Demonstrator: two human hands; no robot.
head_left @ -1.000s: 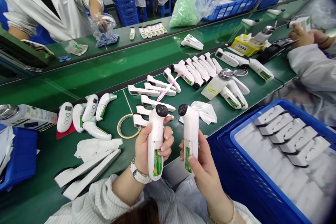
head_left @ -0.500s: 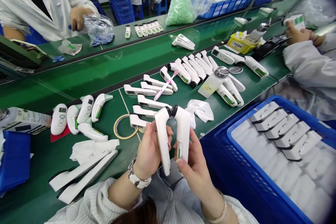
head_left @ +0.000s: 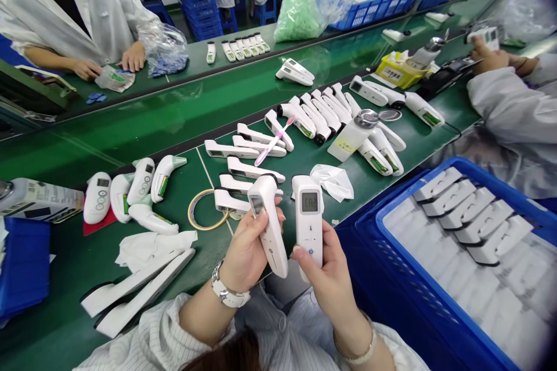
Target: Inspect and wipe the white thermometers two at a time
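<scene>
My left hand (head_left: 246, 249) is closed around a white infrared thermometer (head_left: 272, 232), its thumb near the small screen. In my right hand (head_left: 324, 261) is another white thermometer (head_left: 310, 217), its lit grey display facing me and its thumb on the lower handle. The two thermometers stand side by side, apart, above the front edge of the green bench (head_left: 174, 278). Just beyond them lie several more white thermometers (head_left: 255, 169) in a loose row. A crumpled white cloth (head_left: 333, 181) rests behind my right hand.
To the right, a blue crate (head_left: 369, 220) holds several thermometers. A pink-and-white toothbrush (head_left: 275, 140), a dispenser bottle (head_left: 350, 138) and a tape roll (head_left: 191, 223) lie on the bench. Two thermometers (head_left: 139, 290) lie at left. Co-workers sit across and at right.
Both thermometers have been turned, so their screens now face me. On the conveyor, a pair of thermometers has shifted left. The co-worker's hand across has lowered to the bench.
</scene>
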